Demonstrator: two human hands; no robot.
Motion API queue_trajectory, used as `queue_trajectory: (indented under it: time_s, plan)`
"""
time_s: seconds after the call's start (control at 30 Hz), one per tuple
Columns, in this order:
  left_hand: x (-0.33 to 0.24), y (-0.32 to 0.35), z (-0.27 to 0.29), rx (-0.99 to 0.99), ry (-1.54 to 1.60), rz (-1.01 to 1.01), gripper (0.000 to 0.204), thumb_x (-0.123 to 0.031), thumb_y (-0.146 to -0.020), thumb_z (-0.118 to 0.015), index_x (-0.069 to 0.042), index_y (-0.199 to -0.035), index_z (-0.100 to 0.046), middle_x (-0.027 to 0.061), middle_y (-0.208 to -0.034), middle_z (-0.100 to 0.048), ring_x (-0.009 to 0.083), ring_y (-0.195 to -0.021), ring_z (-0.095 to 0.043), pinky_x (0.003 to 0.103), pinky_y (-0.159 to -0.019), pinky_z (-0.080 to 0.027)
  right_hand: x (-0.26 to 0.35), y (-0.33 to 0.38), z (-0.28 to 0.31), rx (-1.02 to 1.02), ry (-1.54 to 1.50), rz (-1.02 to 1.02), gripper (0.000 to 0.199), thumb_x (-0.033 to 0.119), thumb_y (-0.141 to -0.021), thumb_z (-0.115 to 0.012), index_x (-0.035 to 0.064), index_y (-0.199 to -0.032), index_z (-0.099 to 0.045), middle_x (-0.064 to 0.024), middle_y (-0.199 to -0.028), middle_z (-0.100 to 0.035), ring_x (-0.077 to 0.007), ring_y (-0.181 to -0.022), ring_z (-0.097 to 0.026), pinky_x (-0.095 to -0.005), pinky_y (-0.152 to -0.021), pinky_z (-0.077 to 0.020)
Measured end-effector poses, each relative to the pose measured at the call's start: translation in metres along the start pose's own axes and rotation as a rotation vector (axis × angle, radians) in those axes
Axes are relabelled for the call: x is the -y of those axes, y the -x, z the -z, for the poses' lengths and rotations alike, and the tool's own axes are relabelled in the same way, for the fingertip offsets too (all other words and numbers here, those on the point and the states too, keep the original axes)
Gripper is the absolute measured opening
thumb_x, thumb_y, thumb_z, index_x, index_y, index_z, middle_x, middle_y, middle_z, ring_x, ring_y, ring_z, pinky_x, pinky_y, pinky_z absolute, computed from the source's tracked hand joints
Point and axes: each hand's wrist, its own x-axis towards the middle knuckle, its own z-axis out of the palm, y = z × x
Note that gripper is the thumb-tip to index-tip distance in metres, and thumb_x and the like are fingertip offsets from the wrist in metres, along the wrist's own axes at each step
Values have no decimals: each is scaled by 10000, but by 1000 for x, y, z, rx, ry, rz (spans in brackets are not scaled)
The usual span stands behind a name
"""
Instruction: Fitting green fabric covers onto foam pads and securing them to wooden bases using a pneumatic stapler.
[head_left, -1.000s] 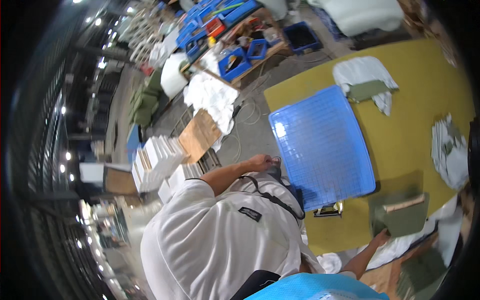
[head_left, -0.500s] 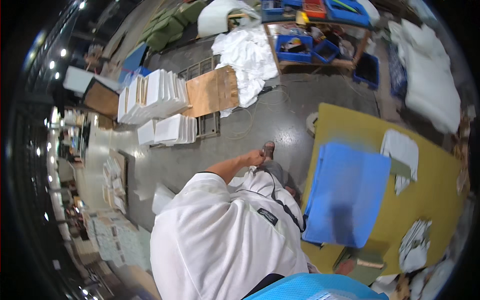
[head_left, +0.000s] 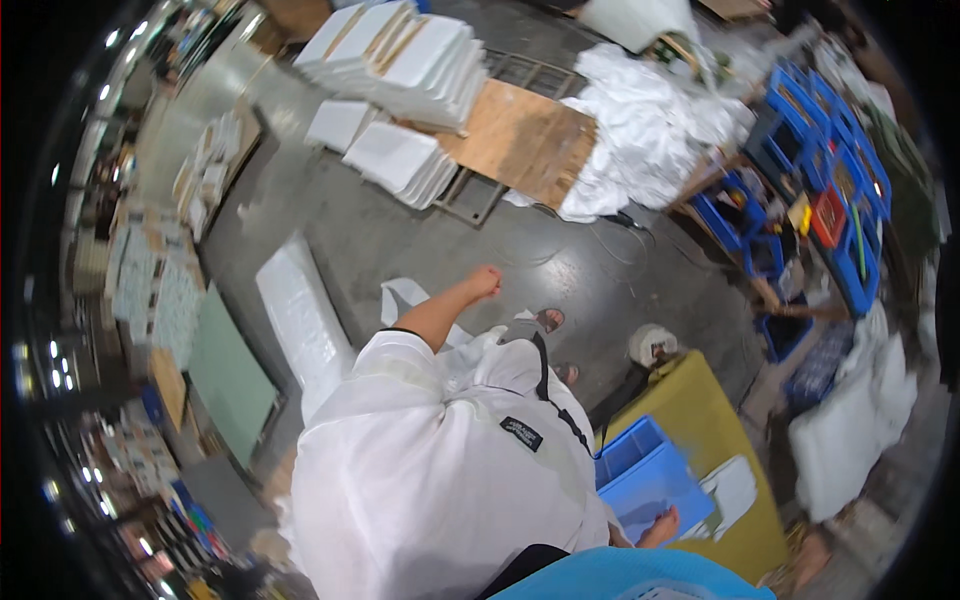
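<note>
One shallow blue plastic tray (head_left: 648, 480) sits on the one yellow-topped table (head_left: 720, 425), down at the lower right. Its long axis runs from the table's near corner out toward the far lower right, and part of it is cut off behind the person's white shirt (head_left: 440, 480). Beside it on the yellow top lies a single white folded cloth (head_left: 735, 490).

The person's right hand (head_left: 662, 527) rests at the tray's near edge, touching the blue plastic; only a few fingers show past the body, so I cannot tell whether they grip anything. The left hand (head_left: 486, 282) is out over the grey concrete floor (head_left: 400, 250), loosely curled with nothing in it, well apart from the tray.

Two sandalled feet (head_left: 550, 320) peek out below the shirt. On the floor beyond stand several stacks of white flat packs (head_left: 400, 60), one brown plywood board (head_left: 515, 140) and a heap of white fabric (head_left: 650, 130). The blue crates (head_left: 820, 180) at the right are too blurred to count.
</note>
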Motion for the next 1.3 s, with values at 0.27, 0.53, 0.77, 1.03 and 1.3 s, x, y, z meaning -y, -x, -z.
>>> queue_trajectory:
  time_s: [0.27, 0.53, 0.77, 1.03, 1.3]
  plan:
    - [59, 67, 124, -253, 412, 277, 149, -135, -924, -558, -75, -1041, -628, 70, -884, -674, 171, -698, -660, 335, -610, -564, 164, -89, -190, 561, -115, -31, 215, 123, -986, -576, 54, -1183, -629, -43, -1019, -662, -155, -903, -629, -303, -767, -519]
    - [47, -6, 258, -492, 794, 224, 157, -144, -970, -550, -56, -1079, -623, 76, -909, -686, 192, -772, -674, 340, -644, -571, 199, 77, -318, 1116, 228, -80, 188, 169, -975, -611, 76, -1134, -644, -30, -963, -669, -151, -849, -648, -286, -731, -550]
    - [10, -222, 426, -483, 897, 111, 109, -187, -946, -588, -83, -945, -623, 65, -814, -648, 192, -699, -619, 328, -590, -514, 128, 215, -384, 991, 214, -196, 351, 365, -964, -576, 96, -739, -599, -21, -583, -541, -141, -488, -482, -285, -468, -422]
    - [-14, -397, 518, -654, 679, 134, 501, -170, -899, -639, 31, -1339, -510, 183, -1298, -590, 282, -1133, -593, 422, -938, -491, 211, 290, -486, 890, 555, -277, 233, 330, -978, -577, 99, -972, -602, -43, -751, -614, -143, -611, -557, -272, -570, -476]
    - [-27, -458, 536, -695, 891, 229, 562, -185, -856, -682, 40, -1347, -526, 193, -1301, -603, 336, -1141, -610, 454, -950, -506, 251, 339, -522, 904, 560, -227, 289, 296, -992, -579, 102, -1204, -606, -65, -919, -688, -144, -733, -632, -258, -671, -529]
